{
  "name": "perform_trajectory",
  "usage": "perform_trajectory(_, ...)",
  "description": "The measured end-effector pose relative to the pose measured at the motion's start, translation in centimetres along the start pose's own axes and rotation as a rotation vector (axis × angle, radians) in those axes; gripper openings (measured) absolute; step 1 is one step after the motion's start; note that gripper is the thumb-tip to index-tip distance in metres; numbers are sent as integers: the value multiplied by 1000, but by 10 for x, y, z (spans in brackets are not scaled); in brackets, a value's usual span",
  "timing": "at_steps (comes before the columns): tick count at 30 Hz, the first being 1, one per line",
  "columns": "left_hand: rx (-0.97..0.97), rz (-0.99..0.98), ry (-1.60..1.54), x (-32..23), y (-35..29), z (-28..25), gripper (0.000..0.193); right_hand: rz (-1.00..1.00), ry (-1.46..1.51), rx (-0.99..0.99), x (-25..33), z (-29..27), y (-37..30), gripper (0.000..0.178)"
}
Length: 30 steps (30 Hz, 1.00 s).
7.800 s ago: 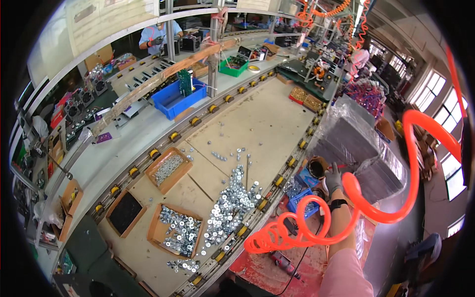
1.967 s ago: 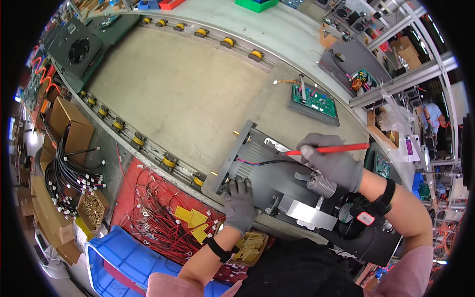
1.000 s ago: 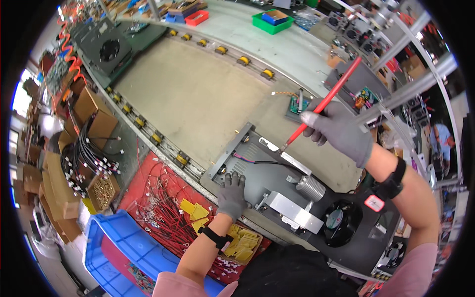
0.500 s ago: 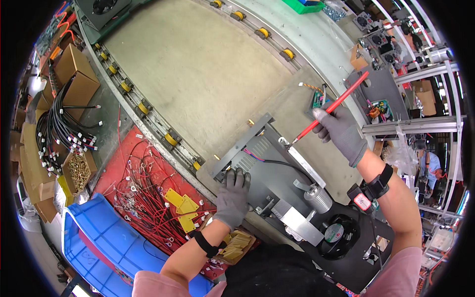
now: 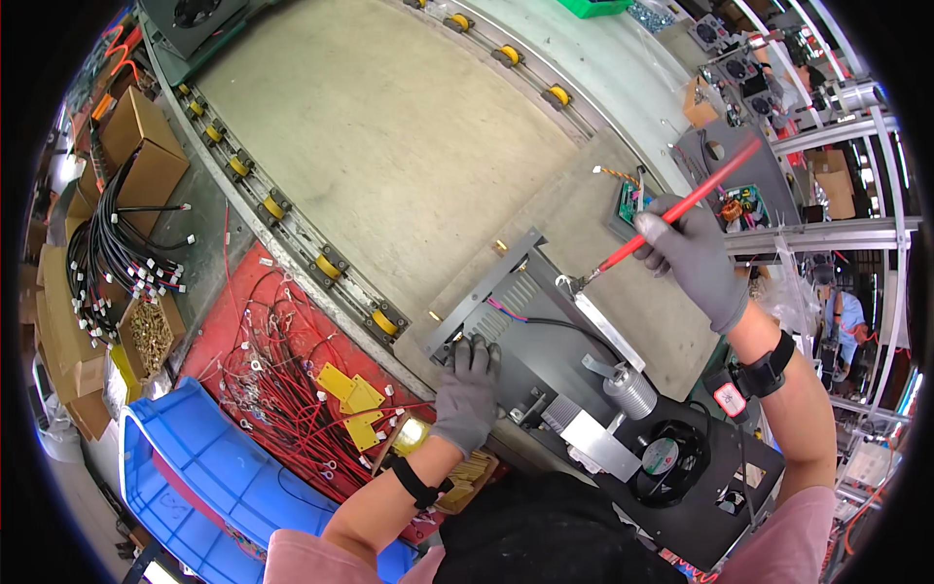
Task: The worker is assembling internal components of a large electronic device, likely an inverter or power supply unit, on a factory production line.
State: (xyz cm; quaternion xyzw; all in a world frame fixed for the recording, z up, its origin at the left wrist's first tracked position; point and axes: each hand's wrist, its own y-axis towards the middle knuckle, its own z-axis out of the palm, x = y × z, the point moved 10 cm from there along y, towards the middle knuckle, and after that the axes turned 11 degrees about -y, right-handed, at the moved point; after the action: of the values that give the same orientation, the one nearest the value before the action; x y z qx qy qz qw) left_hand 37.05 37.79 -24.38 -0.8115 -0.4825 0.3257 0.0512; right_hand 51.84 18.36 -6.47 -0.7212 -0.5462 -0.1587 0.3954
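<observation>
In front of me lies a dark grey metal chassis with vent slots, a black fan, a ribbed metal cylinder, a finned heat sink and a black cable. My left hand, gloved in grey, rests with outstretched fingers on the chassis's left edge. It grips nothing. My right hand, gloved too, is closed round a long red-handled tool with a metal head. That head is at the upper end of a silver metal bar on the chassis; whether they touch I cannot tell.
Roller rails with yellow wheels flank the pale board. At left are red wires, yellow plates, a blue bin, black cables and cardboard boxes. A green circuit board lies beyond the right hand.
My right hand has shifted slightly right and down with the red-handled tool, whose handle end has swung right. My left hand moved slightly right, still on the chassis edge.
</observation>
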Motion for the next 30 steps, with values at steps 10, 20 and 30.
perform_trajectory(10,-28,7,-14,0,0,-4,93,-510,-374,-17,30,25,-49,5)
perform_trajectory(20,-41,13,-59,0,0,-6,93,-538,-382,-86,28,15,-47,6)
perform_trajectory(30,-31,2,-15,0,1,-5,92,-628,-449,-109,26,27,-44,6)
